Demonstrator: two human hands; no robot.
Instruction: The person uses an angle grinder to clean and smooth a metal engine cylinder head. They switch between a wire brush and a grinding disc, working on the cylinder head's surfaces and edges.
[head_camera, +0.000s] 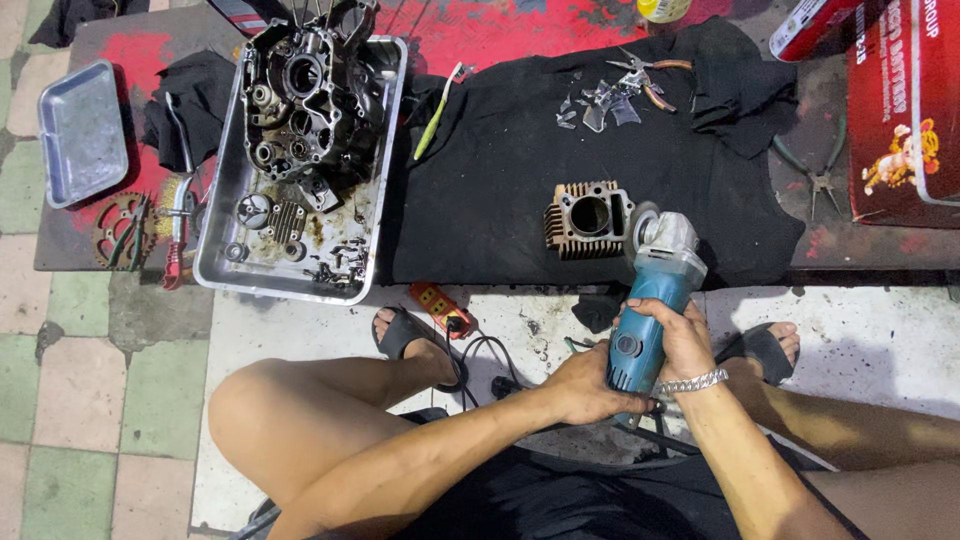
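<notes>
Low bench (470, 30) (red-stained) carries black cloth (500, 190), tray (385, 150).

Blue-grey angle grinder (648, 300), upright, head beside finned cylinder (589, 219).

Both arms are seen bare from the elbows down to the left hand (585, 385) and the right hand (682, 338), with no sleeves or gloves worn. A silver chain-link bracelet (694, 381) is worn around the right wrist, and dark shorts (560, 495) are seen across the lap, above which the legs are left uncovered at the knees and shins. Black open-toed slide sandals are worn on both feet, the left sandal (400, 330) with a broad strap over the instep and the right sandal (765, 350) of the same kind, toes left showing.
</notes>
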